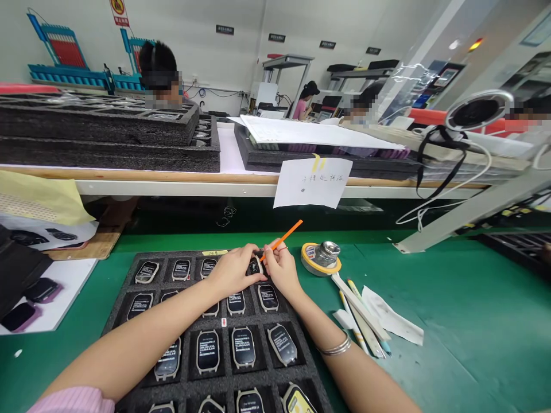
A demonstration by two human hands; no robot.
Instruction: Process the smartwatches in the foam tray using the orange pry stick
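Note:
Above the far right corner of a black foam tray (pixel 228 378), my left hand (pixel 232 268) pinches a smartwatch body (pixel 255 265) without a strap. My right hand (pixel 280 267) grips a thin orange stick (pixel 287 234), its lower end touching or very close to the watch's edge. Fingers hide part of the watch. The tray's compartments hold several more strapless watch bodies (pixel 207 351), most with white text on dark screens. One near the front right shows a yellow screen (pixel 299 401).
Right of the tray stand a metal dispenser bottle (pixel 328 252) and a yellow tape roll (pixel 321 268). Pens and tools (pixel 357 315) lie by a white paper strip (pixel 391 315). A shelf (pixel 249 188) with foam trays crosses behind; several people sit beyond.

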